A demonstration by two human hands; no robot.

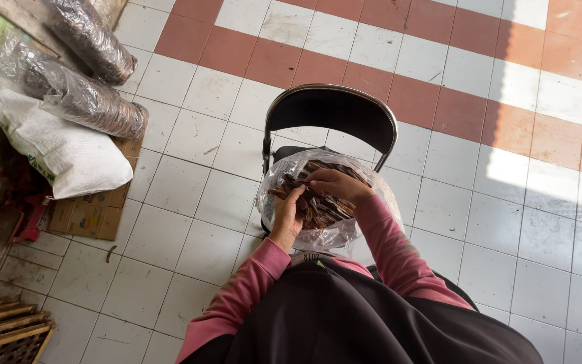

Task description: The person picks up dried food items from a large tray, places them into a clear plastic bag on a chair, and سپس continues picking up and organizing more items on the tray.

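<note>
Closest to me, pink sleeves and a dark apron over the lap. The left hand [287,214] is curled round a bunch of flat brown dried strips [318,205], and the right hand [335,183] has its fingers pinched on more of them, inside a clear crinkly plastic bag [335,236] sitting on the seat of a black metal folding chair [331,111]. Further off to the left, a white woven sack [62,145] and two clear plastic-wrapped dark rolls [89,101] lie on flattened brown cardboard [89,216] on the white-and-red tiled floor [493,135].

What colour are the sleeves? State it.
Pink sleeves, clearest in the head view, above the clear bag.
</note>
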